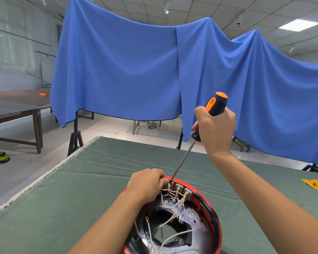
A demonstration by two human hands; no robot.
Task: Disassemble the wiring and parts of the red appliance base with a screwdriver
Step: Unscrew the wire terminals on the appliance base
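Midway: right hand (216, 128) grips screwdriver (212, 114) on a terminal; left hand (145, 184) holds red base (212, 208) rim; several white wires (174, 235) already loose, others attached.

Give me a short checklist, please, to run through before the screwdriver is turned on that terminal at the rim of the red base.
1. Right hand wrapped round the screwdriver handle: ok.
2. Tip seated at the first gold terminal: cannot tell, too small.
3. Left hand steadying the red base at its rim: ok.
4. White wires clear of the shaft: ok.
5. Left fingers away from the tip: not ok, very close.
6. Base lying on the green cloth: ok.
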